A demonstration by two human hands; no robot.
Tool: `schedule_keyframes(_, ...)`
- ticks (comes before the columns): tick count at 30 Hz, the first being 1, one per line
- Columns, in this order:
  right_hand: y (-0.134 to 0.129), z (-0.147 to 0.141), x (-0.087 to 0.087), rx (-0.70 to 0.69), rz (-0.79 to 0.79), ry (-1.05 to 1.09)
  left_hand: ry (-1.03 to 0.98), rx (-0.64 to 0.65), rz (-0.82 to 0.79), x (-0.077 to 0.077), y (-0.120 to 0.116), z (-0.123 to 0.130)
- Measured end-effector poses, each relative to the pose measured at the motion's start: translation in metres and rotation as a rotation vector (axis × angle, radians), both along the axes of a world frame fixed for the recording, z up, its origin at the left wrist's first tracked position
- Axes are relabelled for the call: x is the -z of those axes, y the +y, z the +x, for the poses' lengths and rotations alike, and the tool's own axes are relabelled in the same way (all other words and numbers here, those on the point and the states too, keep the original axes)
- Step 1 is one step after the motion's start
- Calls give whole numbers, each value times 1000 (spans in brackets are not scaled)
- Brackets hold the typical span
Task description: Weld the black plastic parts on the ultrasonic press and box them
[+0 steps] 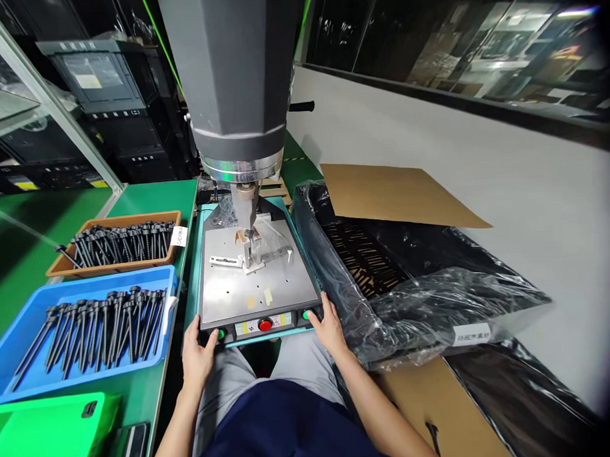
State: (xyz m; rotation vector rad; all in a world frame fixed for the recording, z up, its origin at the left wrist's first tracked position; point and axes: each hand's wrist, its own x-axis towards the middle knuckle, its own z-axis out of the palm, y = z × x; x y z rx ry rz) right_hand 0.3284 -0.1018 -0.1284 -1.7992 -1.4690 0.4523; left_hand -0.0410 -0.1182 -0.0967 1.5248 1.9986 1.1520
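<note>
My left hand (197, 359) rests at the front left corner of a press machine's base (260, 298), its thumb against a green button (221, 334). At the opposite front corner, my right hand (331, 329) has its thumb on another green button (307, 314) and its fingers along the side. Both hands are spread and hold nothing. A red button (265, 325) sits between them. Above the metal plate, the press's tool head (245, 207) reaches down to a small fixture (252, 253); what lies in it is too small to make out.
On the left bench are a brown tray (119, 267) and a blue tray (97, 377), both holding many black rod-like parts, plus a green bin (46, 431). To the right stands a plastic-lined box (331, 267) of dark parts, with a cardboard sheet (398, 192) over it.
</note>
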Motion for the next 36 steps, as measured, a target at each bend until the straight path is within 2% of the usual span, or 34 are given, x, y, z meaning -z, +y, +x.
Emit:
schedule_keyframes(2,-2,-1,6,-17,-22,26,-47,18,-52,10,-1,-3)
schedule_keyframes(4,-2,-1,7,-23,-32,40,-63,24,-53,14,1,-6)
schedule_keyframes(17,-3,2,2,-37,-85,131,-107,54,-24,11,2,-13)
schedule_keyframes(20,-3,3,-1,-37,-82,127,-73,3,22,0,1,-9)
schedule_keyframes(24,-3,3,0,-40,-83,145,-8,-72,154,-26,3,7)
schedule_keyframes(26,-3,3,1,-36,-83,158,-70,-32,192,-40,8,19)
schedule_keyframes(30,-2,5,-2,-28,-63,168,-212,134,208,-59,30,43)
schedule_keyframes(33,-2,2,-18,27,49,142,-334,218,181,-69,54,62)
schedule_keyframes(36,1,-10,-39,80,201,189,-507,233,109,-80,82,82)
